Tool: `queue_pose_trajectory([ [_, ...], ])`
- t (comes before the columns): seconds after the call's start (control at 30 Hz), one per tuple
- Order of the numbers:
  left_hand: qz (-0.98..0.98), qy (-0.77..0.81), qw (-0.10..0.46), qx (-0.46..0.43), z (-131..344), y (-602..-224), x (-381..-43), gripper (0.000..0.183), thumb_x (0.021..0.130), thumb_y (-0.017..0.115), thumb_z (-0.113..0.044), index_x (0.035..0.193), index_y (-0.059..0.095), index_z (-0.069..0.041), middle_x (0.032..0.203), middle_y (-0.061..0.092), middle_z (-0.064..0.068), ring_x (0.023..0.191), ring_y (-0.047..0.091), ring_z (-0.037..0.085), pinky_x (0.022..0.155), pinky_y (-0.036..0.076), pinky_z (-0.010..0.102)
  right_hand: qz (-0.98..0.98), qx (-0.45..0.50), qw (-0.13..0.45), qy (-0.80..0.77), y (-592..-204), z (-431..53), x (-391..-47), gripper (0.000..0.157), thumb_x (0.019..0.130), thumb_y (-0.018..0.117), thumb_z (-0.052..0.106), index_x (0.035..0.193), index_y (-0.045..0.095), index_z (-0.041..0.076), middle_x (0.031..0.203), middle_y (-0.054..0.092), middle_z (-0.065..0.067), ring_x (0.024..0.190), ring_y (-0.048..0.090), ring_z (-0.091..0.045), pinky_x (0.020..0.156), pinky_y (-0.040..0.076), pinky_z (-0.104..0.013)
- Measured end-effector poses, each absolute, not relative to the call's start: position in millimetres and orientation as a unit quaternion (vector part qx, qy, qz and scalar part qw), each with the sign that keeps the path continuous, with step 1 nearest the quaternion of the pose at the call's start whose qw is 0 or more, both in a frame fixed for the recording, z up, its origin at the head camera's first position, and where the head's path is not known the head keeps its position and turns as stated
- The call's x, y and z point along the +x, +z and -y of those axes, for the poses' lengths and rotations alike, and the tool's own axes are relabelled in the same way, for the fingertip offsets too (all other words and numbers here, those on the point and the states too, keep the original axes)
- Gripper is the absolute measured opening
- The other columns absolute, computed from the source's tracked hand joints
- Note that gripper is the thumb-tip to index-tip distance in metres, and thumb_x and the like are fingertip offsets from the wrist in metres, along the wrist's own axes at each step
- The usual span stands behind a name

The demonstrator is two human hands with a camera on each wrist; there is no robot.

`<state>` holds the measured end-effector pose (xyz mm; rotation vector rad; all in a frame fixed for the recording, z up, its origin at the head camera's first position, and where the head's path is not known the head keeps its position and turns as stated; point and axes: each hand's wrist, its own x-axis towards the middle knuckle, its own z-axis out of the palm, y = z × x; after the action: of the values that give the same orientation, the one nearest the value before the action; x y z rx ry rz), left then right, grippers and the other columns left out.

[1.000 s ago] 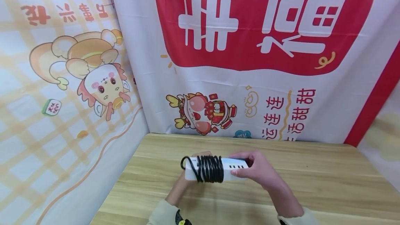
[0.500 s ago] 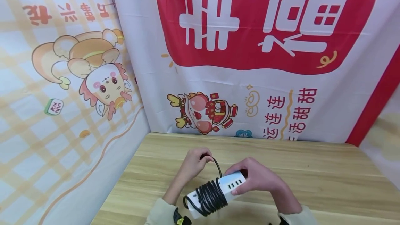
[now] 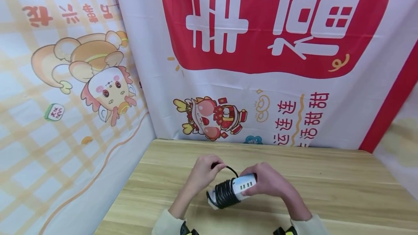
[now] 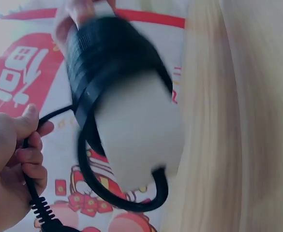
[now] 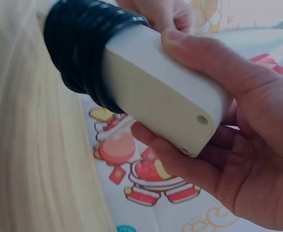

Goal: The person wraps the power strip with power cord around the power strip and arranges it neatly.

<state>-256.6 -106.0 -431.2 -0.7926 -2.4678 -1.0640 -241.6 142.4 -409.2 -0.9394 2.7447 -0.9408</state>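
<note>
A white power strip (image 3: 245,184) with a row of USB ports is held above the table, tilted. My right hand (image 3: 269,180) grips its right end, thumb on one face and fingers round the other, as the right wrist view shows. Black cord (image 3: 226,194) is wound in several turns round the strip's other half. A loop of it leaves the near end face in the left wrist view. My left hand (image 3: 205,171) pinches the cord's free length, and the ribbed neck of the plug (image 4: 43,210) hangs below those fingers. The free stretch runs from the left hand to the coil.
The light wooden table (image 3: 326,184) lies under both hands. A white and red printed cloth (image 3: 209,82) hangs along its back edge, and a checked cartoon cloth (image 3: 75,119) stands along the left side.
My left hand has come out from behind the strip and now holds the cord's free length. The strip first tilted down at its left end, then rose a little and levelled somewhat.
</note>
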Motion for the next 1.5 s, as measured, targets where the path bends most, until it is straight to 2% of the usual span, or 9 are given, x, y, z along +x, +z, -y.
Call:
queue_pose_trajectory([
  [0.23,0.847,-0.427,0.14,-0.285,95,-424,-244,0.018,0.098,0.064,-0.013,0.11,0.074,-0.005,0.101,0.075,0.007,0.088,0.07,0.014,0.079,0.058,0.026,-0.923,-0.222,-0.039,-0.311,-414,-144,-256,0.048,0.067,0.091,0.037,0.106,0.075,0.014,0.089,0.073,0.003,0.072,0.058,-0.009,0.064,0.048,-0.024],
  [0.4,0.809,-0.521,0.045,-0.269,82,-427,-238,0.028,0.097,0.062,-0.006,0.125,0.065,0.0,0.101,0.072,0.012,0.084,0.071,0.021,0.074,0.059,0.021,-0.926,-0.159,-0.08,-0.334,-420,-146,-263,0.049,0.07,0.09,0.037,0.11,0.075,0.012,0.096,0.074,-0.002,0.075,0.06,-0.011,0.066,0.049,-0.027],
  [0.47,0.79,-0.558,0.009,-0.255,77,-431,-237,0.032,0.096,0.061,-0.002,0.128,0.062,0.0,0.103,0.071,0.012,0.089,0.072,0.022,0.078,0.059,0.021,-0.921,-0.14,-0.092,-0.35,-423,-148,-264,0.05,0.072,0.089,0.035,0.112,0.074,0.011,0.099,0.075,-0.005,0.075,0.061,-0.011,0.065,0.05,-0.027],
  [0.57,0.768,-0.595,-0.02,-0.236,69,-436,-236,0.031,0.095,0.061,0.001,0.126,0.063,0.0,0.105,0.071,0.015,0.095,0.072,0.025,0.083,0.058,0.022,-0.913,-0.117,-0.107,-0.376,-425,-152,-265,0.052,0.074,0.088,0.034,0.117,0.073,0.009,0.104,0.074,-0.009,0.075,0.062,-0.013,0.063,0.051,-0.026],
  [0.7,0.763,-0.597,-0.027,-0.246,60,-443,-237,0.024,0.096,0.06,0.001,0.119,0.066,0.002,0.101,0.073,0.018,0.095,0.072,0.032,0.082,0.057,0.02,-0.9,-0.106,-0.12,-0.407,-423,-155,-265,0.054,0.076,0.086,0.035,0.12,0.071,0.008,0.107,0.073,-0.013,0.079,0.064,-0.018,0.064,0.053,-0.025],
  [0.83,0.76,-0.586,-0.027,-0.28,54,-454,-241,0.024,0.097,0.059,-0.001,0.119,0.067,0.002,0.099,0.073,0.02,0.094,0.072,0.038,0.081,0.055,0.018,-0.888,-0.092,-0.117,-0.436,-420,-156,-266,0.052,0.078,0.085,0.036,0.12,0.071,0.009,0.109,0.073,-0.014,0.084,0.065,-0.021,0.067,0.056,-0.026],
  [1.07,0.76,-0.57,-0.05,-0.308,50,-471,-250,0.022,0.099,0.059,-0.011,0.112,0.069,0.003,0.111,0.072,0.021,0.1,0.071,0.015,0.089,0.053,0.017,-0.867,-0.054,-0.091,-0.487,-420,-159,-266,0.053,0.08,0.083,0.039,0.122,0.07,0.009,0.112,0.071,-0.016,0.085,0.066,-0.022,0.066,0.057,-0.027],
  [1.33,0.744,-0.571,-0.092,-0.334,53,-482,-258,0.028,0.1,0.051,-0.002,0.125,0.063,-0.001,0.12,0.068,0.023,0.113,0.067,0.025,0.098,0.049,0.018,-0.835,-0.017,-0.042,-0.548,-416,-161,-266,0.059,0.08,0.082,0.044,0.127,0.068,0.01,0.119,0.069,-0.017,0.095,0.065,-0.023,0.077,0.058,-0.032],
  [1.5,0.758,-0.568,-0.077,-0.312,57,-485,-268,0.028,0.099,0.053,-0.002,0.124,0.065,-0.007,0.121,0.07,0.012,0.113,0.066,0.015,0.098,0.049,0.019,-0.815,-0.024,-0.015,-0.579,-412,-156,-262,0.054,0.081,0.082,0.037,0.126,0.068,0.011,0.12,0.068,-0.016,0.098,0.063,-0.024,0.08,0.055,-0.032],
])
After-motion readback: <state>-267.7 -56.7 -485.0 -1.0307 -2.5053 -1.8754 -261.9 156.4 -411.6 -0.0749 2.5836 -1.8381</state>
